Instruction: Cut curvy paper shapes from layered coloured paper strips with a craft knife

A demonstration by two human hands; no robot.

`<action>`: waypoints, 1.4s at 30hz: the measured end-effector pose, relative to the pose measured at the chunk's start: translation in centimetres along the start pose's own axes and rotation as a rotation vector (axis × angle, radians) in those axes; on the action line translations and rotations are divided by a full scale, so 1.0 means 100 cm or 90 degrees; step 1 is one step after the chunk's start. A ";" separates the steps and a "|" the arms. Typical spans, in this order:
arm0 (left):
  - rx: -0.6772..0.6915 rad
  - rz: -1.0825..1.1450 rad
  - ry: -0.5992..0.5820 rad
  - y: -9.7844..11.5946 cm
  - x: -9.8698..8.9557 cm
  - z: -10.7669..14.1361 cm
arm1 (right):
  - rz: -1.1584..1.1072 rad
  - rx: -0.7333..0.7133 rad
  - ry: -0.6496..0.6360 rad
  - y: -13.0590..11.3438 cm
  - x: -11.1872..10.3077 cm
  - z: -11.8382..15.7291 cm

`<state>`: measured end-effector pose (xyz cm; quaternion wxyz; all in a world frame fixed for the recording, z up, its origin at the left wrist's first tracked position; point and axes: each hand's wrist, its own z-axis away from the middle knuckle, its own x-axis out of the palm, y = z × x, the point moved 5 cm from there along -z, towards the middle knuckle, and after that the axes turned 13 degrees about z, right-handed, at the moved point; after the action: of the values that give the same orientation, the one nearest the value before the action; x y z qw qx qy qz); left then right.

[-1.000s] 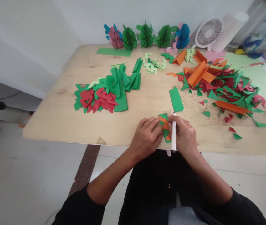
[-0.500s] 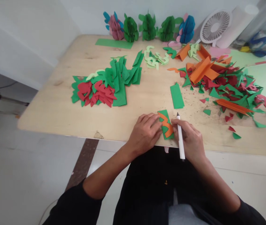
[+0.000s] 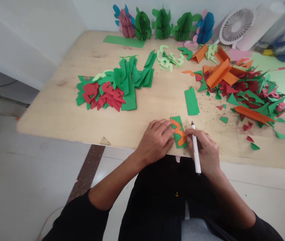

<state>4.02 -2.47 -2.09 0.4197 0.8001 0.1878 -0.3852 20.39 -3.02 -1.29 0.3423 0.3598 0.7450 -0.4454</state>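
A green paper strip (image 3: 178, 121) lies at the table's front edge with an orange cut-out (image 3: 180, 132) on top of it. My left hand (image 3: 156, 139) rests flat on the table, its fingertips touching the left side of these papers. My right hand (image 3: 205, 150) has its fingers closed round a white pen (image 3: 196, 152), whose dark tip points up and away from the papers. The thumb and fingertips of that hand touch the right edge of the orange cut-out. Another green folded strip (image 3: 191, 101) lies just beyond.
Green pieces (image 3: 128, 85) and red cut-outs (image 3: 109, 95) are piled at the left. Coloured scraps (image 3: 253, 90) and orange folded paper (image 3: 219, 73) spread at the right. Honeycomb paper figures (image 3: 162, 25) and a white fan (image 3: 236, 26) stand at the back.
The view has shifted slightly. My hands, the pen and the papers between them keep almost the same positions.
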 end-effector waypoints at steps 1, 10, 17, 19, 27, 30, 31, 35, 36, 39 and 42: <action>0.001 0.002 0.000 0.000 0.000 0.000 | 0.005 -0.002 0.001 0.000 0.000 0.000; 0.001 0.004 0.003 0.000 -0.001 0.000 | 0.052 -0.008 0.028 0.000 0.000 0.000; 0.013 -0.001 0.010 0.001 0.000 0.000 | 0.060 -0.014 0.026 0.000 0.000 0.001; 0.013 -0.001 0.010 0.001 -0.001 0.001 | 0.058 -0.015 0.025 0.000 0.000 0.000; 0.003 0.013 0.007 -0.001 0.000 0.001 | 0.051 -0.004 0.023 -0.001 -0.001 -0.001; 0.005 0.012 0.009 -0.001 0.000 0.001 | 0.059 -0.014 0.017 -0.002 -0.001 -0.001; 0.007 0.011 0.011 0.000 0.000 0.001 | 0.060 -0.018 0.016 -0.002 -0.001 -0.001; 0.010 0.007 0.011 0.000 0.000 0.001 | 0.060 -0.028 0.023 -0.003 -0.002 0.000; 0.008 0.007 0.009 0.000 0.000 0.001 | 0.061 -0.030 0.027 -0.003 -0.002 0.000; 0.002 0.007 0.008 -0.001 0.001 0.001 | 0.066 -0.037 0.033 -0.004 -0.002 -0.001; 0.003 0.004 0.009 -0.001 0.001 0.001 | 0.060 -0.043 0.027 -0.004 -0.002 -0.002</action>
<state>3.96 -2.50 -2.31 0.4181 0.8043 0.1871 -0.3785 20.08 -3.06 -0.90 0.3591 0.3924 0.7487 -0.3957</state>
